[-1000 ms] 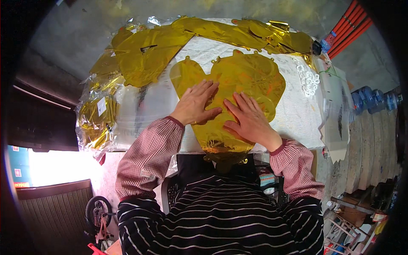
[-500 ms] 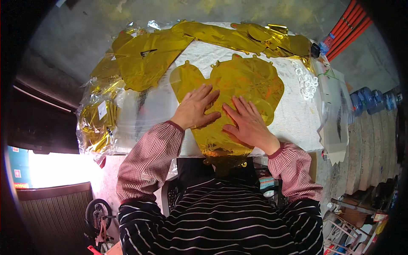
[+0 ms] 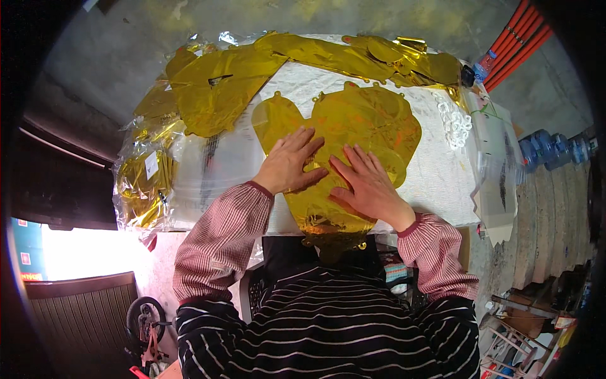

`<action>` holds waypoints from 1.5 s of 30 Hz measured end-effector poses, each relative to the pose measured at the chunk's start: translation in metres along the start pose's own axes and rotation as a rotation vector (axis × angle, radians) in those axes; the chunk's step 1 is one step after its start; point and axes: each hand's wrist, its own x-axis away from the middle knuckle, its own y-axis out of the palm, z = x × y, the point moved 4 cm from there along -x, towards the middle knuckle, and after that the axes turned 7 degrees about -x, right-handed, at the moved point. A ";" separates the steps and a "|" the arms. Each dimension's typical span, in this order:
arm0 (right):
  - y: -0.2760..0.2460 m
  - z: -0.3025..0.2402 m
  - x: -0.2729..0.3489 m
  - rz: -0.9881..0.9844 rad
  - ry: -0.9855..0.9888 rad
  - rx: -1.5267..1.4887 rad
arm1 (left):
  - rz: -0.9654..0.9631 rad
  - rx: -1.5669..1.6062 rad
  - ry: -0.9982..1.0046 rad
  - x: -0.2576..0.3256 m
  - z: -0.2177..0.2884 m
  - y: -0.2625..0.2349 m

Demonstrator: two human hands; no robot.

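Observation:
A flat gold foil balloon (image 3: 366, 120) with rounded lobes and small tabs along its rim lies on the white-covered table (image 3: 435, 189). Its near end hangs over the table's front edge toward my lap. My left hand (image 3: 290, 162) rests palm down on the left part of the foil, fingers stretched out. On the right part lies my right hand (image 3: 369, 186), also flat with its fingers spread. Neither hand grips anything.
More gold foil balloons (image 3: 221, 85) lie along the table's far and left edges. Clear plastic bags with gold foil (image 3: 148, 183) sit at the left. White plastic rings (image 3: 454, 123) and clear plastic sleeves (image 3: 495, 164) lie at the right. Water jugs (image 3: 546, 150) stand beyond the table.

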 end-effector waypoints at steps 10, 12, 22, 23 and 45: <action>0.000 0.000 0.000 0.038 -0.011 -0.009 | 0.013 -0.012 0.012 -0.001 0.000 0.001; 0.000 0.000 0.000 0.044 -0.005 -0.007 | 0.015 -0.015 0.015 -0.002 0.003 -0.001; -0.054 0.075 0.050 0.535 0.167 0.053 | -0.029 0.010 -0.017 -0.002 0.003 -0.003; -0.056 0.090 0.061 0.536 0.164 0.059 | -0.046 -0.002 -0.020 -0.001 0.003 -0.003; -0.025 0.164 -0.020 0.335 0.119 0.181 | -0.203 -0.032 -0.029 -0.005 0.009 -0.007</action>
